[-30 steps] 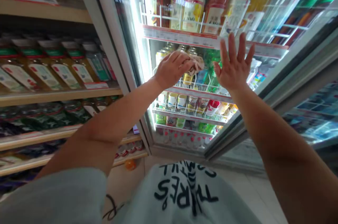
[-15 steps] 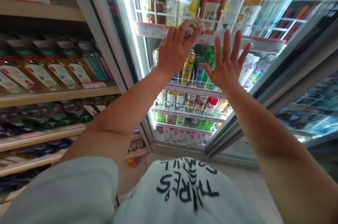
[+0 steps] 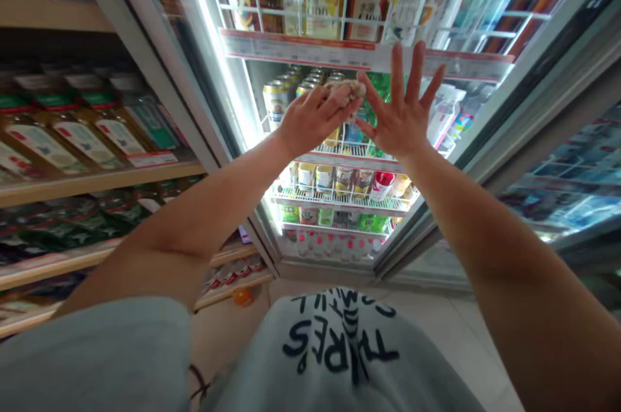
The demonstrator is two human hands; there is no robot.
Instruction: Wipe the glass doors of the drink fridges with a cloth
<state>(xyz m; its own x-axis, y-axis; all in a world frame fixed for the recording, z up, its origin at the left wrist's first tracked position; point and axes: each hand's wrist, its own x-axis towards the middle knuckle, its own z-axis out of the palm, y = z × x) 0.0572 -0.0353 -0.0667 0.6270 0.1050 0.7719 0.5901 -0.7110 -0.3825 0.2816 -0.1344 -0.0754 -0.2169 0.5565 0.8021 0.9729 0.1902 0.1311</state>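
My left hand (image 3: pixel 310 118) is closed around a crumpled, pale, patterned cloth (image 3: pixel 355 91), which pokes out past the fingertips. Just to its right, my right hand (image 3: pixel 402 118) is open with fingers spread, holding nothing; its index finger comes close to the cloth. Both arms reach up before a lit drinks fridge, and I cannot tell whether the palms touch its glass. Behind the hands runs a shelf's price strip (image 3: pixel 310 51), with a red-drink bottle (image 3: pixel 369 1) above it. Cans (image 3: pixel 275 101) stand at the left on the shelf below, partly hidden by my left hand.
Left of the fridge frame (image 3: pixel 162 69), wooden shelves (image 3: pixel 97 178) carry rows of bottles (image 3: pixel 72 130). Lower fridge racks hold more cans and a red-labelled container (image 3: pixel 381 185). Another cooler (image 3: pixel 577 192) stands at the right. A small orange object (image 3: pixel 243 297) lies by the shelf foot.
My left hand has moved down with the cloth, from the price strip to below it. My right hand shifts slightly left, nearer the cloth, still spread. The view has tilted a little.
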